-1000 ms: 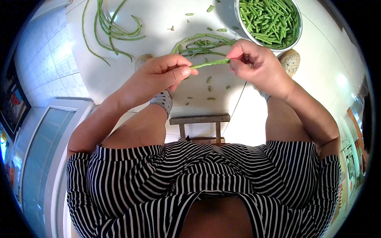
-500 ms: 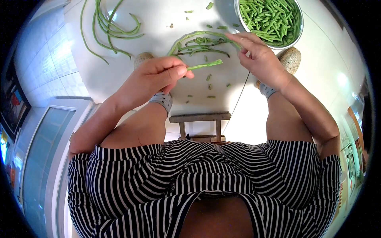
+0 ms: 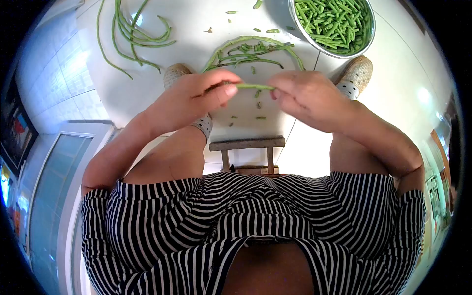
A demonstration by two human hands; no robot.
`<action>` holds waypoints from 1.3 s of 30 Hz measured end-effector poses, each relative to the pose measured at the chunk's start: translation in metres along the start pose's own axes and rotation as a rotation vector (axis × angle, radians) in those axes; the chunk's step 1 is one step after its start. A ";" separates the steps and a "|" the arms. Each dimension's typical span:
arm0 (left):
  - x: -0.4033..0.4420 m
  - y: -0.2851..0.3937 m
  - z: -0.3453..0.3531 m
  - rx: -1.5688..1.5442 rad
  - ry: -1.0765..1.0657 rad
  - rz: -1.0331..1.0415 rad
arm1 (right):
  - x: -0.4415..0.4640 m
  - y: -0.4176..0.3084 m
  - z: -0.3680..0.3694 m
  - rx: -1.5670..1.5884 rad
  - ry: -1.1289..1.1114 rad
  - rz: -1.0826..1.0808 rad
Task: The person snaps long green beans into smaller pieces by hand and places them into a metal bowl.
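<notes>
Between my two hands, above the floor, stretches a short green bean [image 3: 254,86], light green and nearly level. My left hand [image 3: 199,96] pinches its left end between thumb and fingers. On its right end, my right hand [image 3: 309,98] closes with thumb and fingertips, somewhat blurred. Just beyond the hands, one long bean [image 3: 246,40] lies curved in an arch on the floor. Inside that arch are several darker bean pieces [image 3: 255,61]. Small bean scraps [image 3: 260,118] are scattered below and above it.
A metal bowl [image 3: 372,34] full of cut bean pieces [image 3: 334,24] stands at the upper right. Several whole long beans [image 3: 132,34] lie at the upper left. Shoes [image 3: 356,78] flank the work area, and a small wooden stool [image 3: 247,143] sits between the legs. A glass-paned door [image 3: 64,167] is at left.
My right hand has moved down and left from the arched bean to the bean in my left hand, and now grips its right end. My left hand stays nearly in place.
</notes>
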State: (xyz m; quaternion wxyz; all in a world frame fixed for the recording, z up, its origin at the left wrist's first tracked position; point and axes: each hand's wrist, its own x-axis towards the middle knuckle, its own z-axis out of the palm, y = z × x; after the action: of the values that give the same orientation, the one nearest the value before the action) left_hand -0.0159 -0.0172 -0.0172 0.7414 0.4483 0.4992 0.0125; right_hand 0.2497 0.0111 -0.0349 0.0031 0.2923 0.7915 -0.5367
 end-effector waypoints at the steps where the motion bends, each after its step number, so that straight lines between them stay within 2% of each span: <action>1: -0.001 -0.006 -0.003 0.000 -0.001 0.000 | -0.001 0.002 -0.004 0.000 0.000 0.000; 3: -0.002 -0.021 -0.008 0.071 0.061 0.052 | -0.004 0.006 -0.010 0.136 -0.037 0.180; 4: -0.003 -0.026 -0.011 0.100 0.029 0.036 | -0.008 0.013 -0.003 0.214 0.067 0.200; 5: -0.005 -0.025 -0.008 0.098 0.028 0.034 | -0.009 0.013 -0.007 0.217 0.064 0.201; 6: -0.007 -0.021 -0.003 -0.020 0.013 0.018 | -0.008 0.011 -0.013 0.348 0.061 0.323; 7: -0.010 -0.018 -0.001 -0.136 0.000 0.002 | -0.007 0.017 -0.015 0.348 0.113 0.344; 9: -0.013 -0.015 -0.002 -0.152 -0.015 -0.017 | -0.006 0.032 -0.024 0.347 0.165 0.364; 11: -0.013 -0.012 -0.003 -0.168 -0.031 -0.033 | -0.004 0.041 -0.041 0.616 0.447 0.571; 12: -0.013 -0.011 -0.004 -0.182 -0.043 -0.059 | -0.002 0.039 -0.043 0.760 0.502 0.573; 13: -0.013 -0.010 -0.005 -0.196 -0.056 -0.086 | 0.000 0.033 -0.041 0.761 0.502 0.574; 15: -0.013 -0.008 -0.004 -0.187 -0.070 -0.094 | 0.007 0.012 -0.035 0.937 0.367 0.570; 16: -0.012 -0.007 -0.003 -0.179 -0.081 -0.100 | 0.004 0.015 -0.031 0.894 0.191 0.471; 17: -0.011 -0.004 -0.002 -0.178 -0.083 -0.100 | 0.003 0.014 -0.026 0.894 0.193 0.473; 19: -0.009 0.002 -0.001 -0.095 -0.083 -0.083 | 0.003 0.005 -0.015 0.848 -0.116 0.379; 20: -0.009 0.002 0.000 -0.094 -0.084 -0.083 | 0.003 0.002 -0.016 0.821 -0.221 0.398; 21: -0.008 0.001 0.000 -0.068 -0.081 -0.082 | 0.002 0.000 -0.013 0.821 -0.221 0.399; 23: -0.007 0.002 0.002 -0.044 -0.077 -0.080 | 0.000 -0.003 -0.007 0.555 -0.290 0.176; 25: -0.006 0.005 0.004 -0.008 -0.098 -0.068 | -0.003 -0.001 -0.003 0.470 -0.280 0.164; 27: -0.008 0.005 0.005 -0.018 -0.052 -0.051 | -0.004 -0.001 -0.004 0.288 -0.079 0.107; 28: -0.008 0.004 0.006 -0.028 -0.006 -0.034 | -0.005 0.000 -0.009 0.289 -0.079 0.106; 30: -0.009 -0.009 -0.002 -0.073 0.006 -0.029 | -0.002 -0.004 -0.028 0.506 0.013 0.545; 31: -0.009 -0.011 -0.004 -0.119 0.019 -0.024 | -0.003 0.003 -0.029 0.506 0.013 0.547; 33: -0.012 -0.005 -0.007 -0.119 0.001 -0.046 | -0.006 0.029 -0.032 0.561 0.223 0.550; 34: -0.014 -0.002 -0.008 -0.118 -0.013 -0.065 | -0.007 0.040 -0.034 0.562 0.223 0.551; 36: -0.015 -0.008 -0.003 -0.136 -0.007 -0.070 | -0.006 0.050 -0.039 0.931 0.495 0.650; 39: -0.015 -0.006 -0.001 -0.106 -0.036 -0.076 | -0.002 0.031 -0.036 0.873 0.475 0.623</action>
State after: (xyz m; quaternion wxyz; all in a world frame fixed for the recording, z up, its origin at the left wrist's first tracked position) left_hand -0.0266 -0.0276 -0.0106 0.7731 0.3892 0.5009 0.0027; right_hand 0.2767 0.0493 -0.0454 -0.1372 0.5978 0.3529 -0.7066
